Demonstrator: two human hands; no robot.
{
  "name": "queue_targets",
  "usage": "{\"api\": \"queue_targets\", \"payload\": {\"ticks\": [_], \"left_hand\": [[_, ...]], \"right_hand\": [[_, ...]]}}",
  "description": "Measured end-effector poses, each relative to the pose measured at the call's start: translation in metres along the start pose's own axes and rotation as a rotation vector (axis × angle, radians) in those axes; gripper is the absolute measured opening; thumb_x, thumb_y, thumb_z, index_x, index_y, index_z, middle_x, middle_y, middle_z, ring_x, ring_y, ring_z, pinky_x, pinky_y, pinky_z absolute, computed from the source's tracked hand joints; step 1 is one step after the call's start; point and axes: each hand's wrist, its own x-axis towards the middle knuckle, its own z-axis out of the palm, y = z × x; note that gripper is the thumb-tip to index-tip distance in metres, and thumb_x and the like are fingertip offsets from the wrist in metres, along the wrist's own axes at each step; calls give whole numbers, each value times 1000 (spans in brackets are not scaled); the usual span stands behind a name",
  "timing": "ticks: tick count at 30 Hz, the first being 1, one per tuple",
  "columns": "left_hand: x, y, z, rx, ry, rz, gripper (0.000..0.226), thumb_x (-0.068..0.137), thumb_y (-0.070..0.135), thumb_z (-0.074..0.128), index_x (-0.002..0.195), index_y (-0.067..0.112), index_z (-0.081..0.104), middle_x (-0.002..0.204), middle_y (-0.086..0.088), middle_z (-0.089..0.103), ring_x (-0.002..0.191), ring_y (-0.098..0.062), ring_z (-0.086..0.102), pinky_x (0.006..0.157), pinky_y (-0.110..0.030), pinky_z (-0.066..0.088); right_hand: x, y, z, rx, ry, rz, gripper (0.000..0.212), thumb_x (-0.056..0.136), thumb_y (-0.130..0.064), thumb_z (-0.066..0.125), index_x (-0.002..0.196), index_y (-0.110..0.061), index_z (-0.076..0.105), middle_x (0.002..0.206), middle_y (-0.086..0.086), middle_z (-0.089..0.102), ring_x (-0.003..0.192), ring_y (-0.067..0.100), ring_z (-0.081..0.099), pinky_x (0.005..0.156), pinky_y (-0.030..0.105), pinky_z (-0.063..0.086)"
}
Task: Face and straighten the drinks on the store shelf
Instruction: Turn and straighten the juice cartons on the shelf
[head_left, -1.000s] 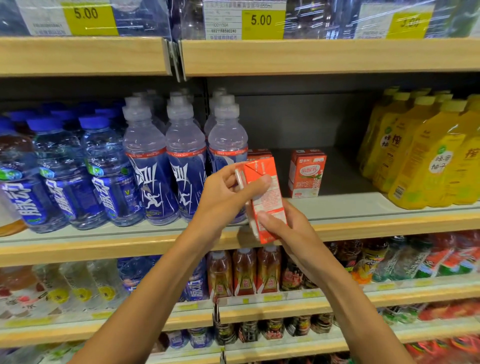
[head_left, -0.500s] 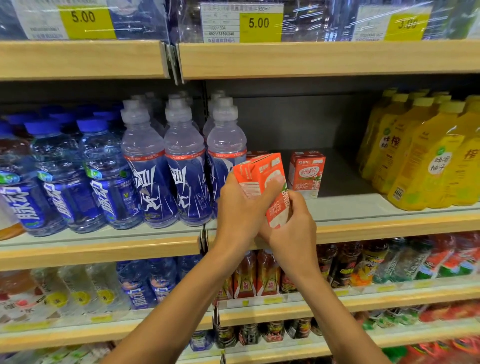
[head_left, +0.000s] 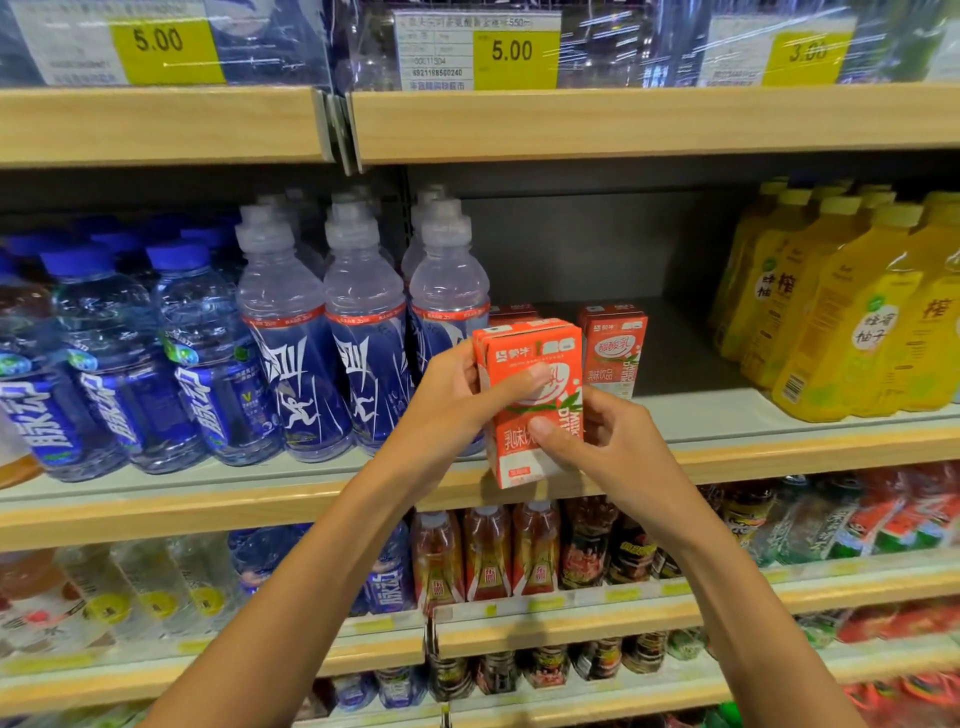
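A carton is held upright between the two hands at the front edge of the middle shelf, the left hand on its left side and the right hand on its lower right. Just behind it stands a second carton, and to the right of that a third carton, both on the same shelf. Left of the cartons stand rows of sport bottles, and further left water bottles. Well to the right, past a bare stretch of shelf, stand juice bottles. Price tags hang on the shelf above. More bottles fill the shelf below.
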Motion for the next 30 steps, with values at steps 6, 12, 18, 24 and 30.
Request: {"api": "queue_targets", "payload": {"ticks": [6,12,18,24,30], "left_hand": [[6,-14,9,26,-54,24,42,72,37,69,111,28,56,103,11,72,99,-2,66,73,-14,52],[4,-51,10,480,44,155,44,89,50,52,124,23,54,124,8,60,115,-2,55,96,-22,45],[1,-92,-3,1276,-226,517,41,98,37,45,125,9,58,123,-7,62,112,-20,59,95,-31,47],[9,-107,-8,1508,-317,730,44,96,35,39,117,5,64,116,-10,65,102,-22,64,86,-33,54],[10,-106,-8,1495,-325,719,46,96,36,37,117,5,64,115,-10,65,102,-21,64,87,-30,54]], "right_hand": [[2,13,-14,-19,54,-6,49,70,-44,70,113,-22,62,102,-9,72,96,3,67,81,19,55],[10,46,-47,-107,223,50,34,76,-34,72,108,-27,60,99,-15,69,91,-8,63,70,4,47],[26,73,-70,-232,319,111,36,83,-29,69,117,-22,59,103,-12,67,93,-3,63,82,18,49],[39,80,-76,-356,352,99,32,82,-30,70,113,-21,64,108,-6,63,93,1,58,74,12,41],[54,83,-72,-411,416,90,40,81,-28,72,118,-16,64,116,3,66,99,8,58,75,14,42]]}}
